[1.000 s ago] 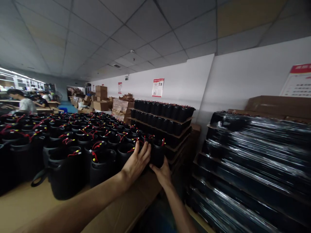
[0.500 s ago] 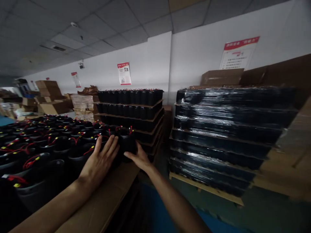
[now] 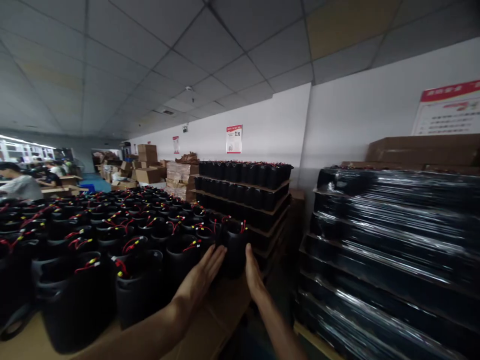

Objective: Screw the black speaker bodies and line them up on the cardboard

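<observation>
A black plastic pot (image 3: 235, 247) with red wires at its rim stands at the corner of a cardboard sheet (image 3: 210, 320), last in a row of several like pots (image 3: 127, 240). My left hand (image 3: 200, 280) lies flat against the pot's left side, fingers stretched out. My right hand (image 3: 253, 275) presses on its right side, fingers straight and together. Both hands flank the pot without wrapping it.
A stack of pot layers on cardboard (image 3: 243, 192) stands behind. Shrink-wrapped black stacks on a wooden pallet (image 3: 390, 250) fill the right, with cardboard boxes (image 3: 423, 150) on top. People (image 3: 18, 182) work at benches far left. A gap of floor lies below my arms.
The view swung up and left again. My hands slid lower on the corner pot, now flat on either side of it rather than over its rim.
</observation>
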`<state>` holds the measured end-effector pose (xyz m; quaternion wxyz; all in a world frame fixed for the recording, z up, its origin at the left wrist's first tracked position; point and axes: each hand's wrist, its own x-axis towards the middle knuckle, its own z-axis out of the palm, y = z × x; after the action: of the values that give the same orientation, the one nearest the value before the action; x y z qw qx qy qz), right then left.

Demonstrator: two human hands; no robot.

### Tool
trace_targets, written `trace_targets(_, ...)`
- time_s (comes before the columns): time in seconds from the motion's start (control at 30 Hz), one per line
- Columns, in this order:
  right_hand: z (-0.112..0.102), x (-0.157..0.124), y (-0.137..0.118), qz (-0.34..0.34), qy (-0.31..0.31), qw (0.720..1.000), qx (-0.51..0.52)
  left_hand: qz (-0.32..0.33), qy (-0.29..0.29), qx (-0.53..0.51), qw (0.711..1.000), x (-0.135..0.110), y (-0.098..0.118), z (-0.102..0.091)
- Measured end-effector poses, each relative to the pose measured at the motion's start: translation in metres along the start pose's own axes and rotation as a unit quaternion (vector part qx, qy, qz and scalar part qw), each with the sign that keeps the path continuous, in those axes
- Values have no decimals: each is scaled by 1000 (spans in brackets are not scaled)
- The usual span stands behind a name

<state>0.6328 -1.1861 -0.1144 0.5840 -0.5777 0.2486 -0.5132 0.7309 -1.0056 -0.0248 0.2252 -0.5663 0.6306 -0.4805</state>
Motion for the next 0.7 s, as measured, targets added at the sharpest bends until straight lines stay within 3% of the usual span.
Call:
trace_targets(0.13, -6, -9, -11, 42, -39, 998, -7, 1, -7, 2, 1000, -1, 3, 0)
trace_targets(0.43, -14, -14, -30, 3, -136, 991, -12, -1, -10, -17, 1000, -2, -1, -2)
trace_targets(0.7, -13, -10, -41, 3, -143, 989, -36, 8, 41, -98, 994, -3, -11, 3)
